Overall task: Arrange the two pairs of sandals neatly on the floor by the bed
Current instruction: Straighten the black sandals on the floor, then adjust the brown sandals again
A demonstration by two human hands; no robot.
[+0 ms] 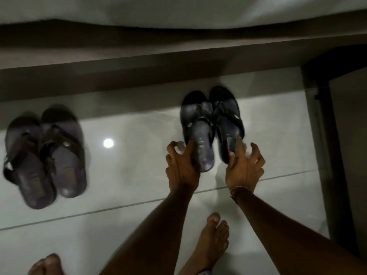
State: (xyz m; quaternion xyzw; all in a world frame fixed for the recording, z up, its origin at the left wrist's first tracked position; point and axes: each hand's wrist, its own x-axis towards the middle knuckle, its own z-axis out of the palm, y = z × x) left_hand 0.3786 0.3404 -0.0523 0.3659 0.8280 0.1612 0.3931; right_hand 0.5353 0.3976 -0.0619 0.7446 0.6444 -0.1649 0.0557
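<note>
Two pairs of flip-flop sandals lie on the pale tiled floor [139,175] with their toes toward the bed. The brownish pair [47,155] rests side by side at the left, untouched. The darker pair is at the right, its two sandals touching near the straps. My left hand [182,167] grips the heel of the left dark sandal [196,124], thumb on the sole. My right hand [244,167] holds the heel of the right dark sandal [228,120], thumb on top, other fingers spread beside it.
The brown bed frame [139,76] runs across the top, with the white mattress [178,8] above it. A dark piece of furniture [321,135] stands at the right. My bare feet [210,245] stand just behind my arms. A lamp's reflection [108,143] shines between the pairs.
</note>
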